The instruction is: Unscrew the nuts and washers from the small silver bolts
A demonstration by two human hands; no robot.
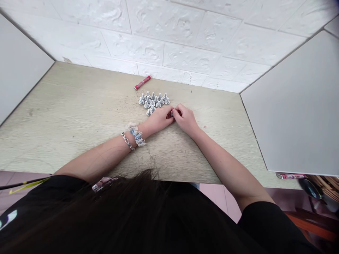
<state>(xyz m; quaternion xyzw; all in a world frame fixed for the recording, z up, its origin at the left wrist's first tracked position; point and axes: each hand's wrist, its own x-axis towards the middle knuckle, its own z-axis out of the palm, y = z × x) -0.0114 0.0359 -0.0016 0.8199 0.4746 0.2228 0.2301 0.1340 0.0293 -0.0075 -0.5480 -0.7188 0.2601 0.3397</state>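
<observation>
Several silver bolts with washers (153,95) stand upright in a close group on the pale wooden table (106,95). Just in front of the group, my left hand (159,118) and my right hand (184,118) meet at the fingertips. The fingers of both hands are closed round a small dark metallic piece (172,114), mostly hidden between them. It looks like part of a bolt. The side of my left hand partly covers the front bolts. A scrunchie and a chain bracelet circle my left wrist.
A red tube (142,83) lies behind the bolts near the white brick wall (185,56). White panels stand at the left (21,67) and right (293,106). Another pink tube (290,176) sits at the table's right front edge, beside dark items.
</observation>
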